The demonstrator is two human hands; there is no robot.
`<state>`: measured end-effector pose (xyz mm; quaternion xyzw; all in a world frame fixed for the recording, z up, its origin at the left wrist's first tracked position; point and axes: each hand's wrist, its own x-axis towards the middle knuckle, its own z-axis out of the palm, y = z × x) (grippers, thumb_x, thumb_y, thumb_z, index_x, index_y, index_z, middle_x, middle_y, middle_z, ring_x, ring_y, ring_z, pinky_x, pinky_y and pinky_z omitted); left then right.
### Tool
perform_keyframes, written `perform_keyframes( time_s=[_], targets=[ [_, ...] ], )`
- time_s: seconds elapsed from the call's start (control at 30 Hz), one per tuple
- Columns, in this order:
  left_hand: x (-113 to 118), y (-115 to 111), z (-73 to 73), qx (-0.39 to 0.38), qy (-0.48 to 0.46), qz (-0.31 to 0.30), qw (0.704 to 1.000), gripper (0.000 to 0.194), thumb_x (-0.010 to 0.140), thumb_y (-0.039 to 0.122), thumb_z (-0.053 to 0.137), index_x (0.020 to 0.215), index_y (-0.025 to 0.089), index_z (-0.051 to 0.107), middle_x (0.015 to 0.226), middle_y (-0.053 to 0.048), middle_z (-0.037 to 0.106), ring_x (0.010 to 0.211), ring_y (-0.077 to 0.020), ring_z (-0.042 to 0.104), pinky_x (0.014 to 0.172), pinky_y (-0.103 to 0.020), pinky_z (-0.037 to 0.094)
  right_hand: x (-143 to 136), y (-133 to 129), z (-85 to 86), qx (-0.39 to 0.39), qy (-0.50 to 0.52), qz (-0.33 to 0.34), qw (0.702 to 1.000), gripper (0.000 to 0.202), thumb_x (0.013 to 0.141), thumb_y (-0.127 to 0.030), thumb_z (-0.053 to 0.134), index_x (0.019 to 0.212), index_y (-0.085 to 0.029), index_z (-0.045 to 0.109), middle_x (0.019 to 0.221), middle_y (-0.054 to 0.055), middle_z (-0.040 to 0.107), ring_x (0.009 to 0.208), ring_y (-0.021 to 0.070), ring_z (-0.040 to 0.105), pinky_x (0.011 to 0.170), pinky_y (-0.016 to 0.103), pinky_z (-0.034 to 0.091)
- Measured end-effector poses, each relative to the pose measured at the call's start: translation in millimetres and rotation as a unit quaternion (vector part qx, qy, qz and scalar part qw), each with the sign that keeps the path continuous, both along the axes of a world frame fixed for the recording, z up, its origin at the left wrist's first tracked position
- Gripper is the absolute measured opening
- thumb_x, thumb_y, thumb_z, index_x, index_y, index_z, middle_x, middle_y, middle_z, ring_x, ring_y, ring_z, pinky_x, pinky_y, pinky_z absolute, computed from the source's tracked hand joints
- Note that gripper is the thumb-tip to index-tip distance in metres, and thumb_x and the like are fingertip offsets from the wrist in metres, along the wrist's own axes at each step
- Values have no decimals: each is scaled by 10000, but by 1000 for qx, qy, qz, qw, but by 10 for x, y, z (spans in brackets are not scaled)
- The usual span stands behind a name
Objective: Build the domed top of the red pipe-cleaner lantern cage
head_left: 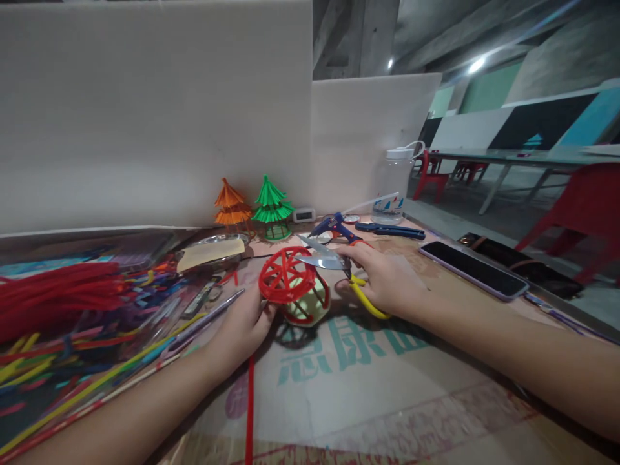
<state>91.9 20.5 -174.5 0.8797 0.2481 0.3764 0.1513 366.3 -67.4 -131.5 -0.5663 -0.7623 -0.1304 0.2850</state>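
A round red frame [287,278] with crossing spokes and a pale inner part [308,302] is held from its left side by my left hand [249,320]. My right hand [387,278] grips scissors [367,300] with yellow and red handles. Their blades are apart, and the lower one overlaps the upper right of the red frame; whether it touches cannot be made out. A long red strip [250,407] lies on the table below my left hand.
Orange [231,206] and green [272,203] pagoda models stand behind. A glue gun [334,225], pliers [390,231], bottle [390,184] and phone [475,270] lie or stand beyond my right hand. Colourful strips [58,297] cover the left side.
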Motion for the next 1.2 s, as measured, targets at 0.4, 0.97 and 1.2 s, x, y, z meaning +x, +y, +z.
perform_keyframes(
  time_s=[0.4,0.97,1.2],
  targets=[
    [16,-16,37,-25,5,25,999,215,917,217,427,1047,172,592,1019,-108,711,962,-257,675,851,-374,549,-49,-49,-35,47,-92,26,994,422,856,-348,650,1246,-188,665,975,110,677,835,234,603,660,307,446],
    [30,-101,43,-7,40,35,999,247,963,314,446,1056,189,637,989,-97,751,896,-268,715,786,-361,549,29,9,-104,2,-22,-24,999,500,894,-545,653,1299,-252,645,1113,85,705,862,226,660,635,300,430],
    [21,-99,27,-7,43,40,998,248,963,313,443,1069,193,633,973,-94,752,895,-275,721,785,-367,561,121,49,-112,49,-55,6,997,454,907,-521,632,1251,-228,675,1037,81,722,836,213,647,673,300,437]
  ],
)
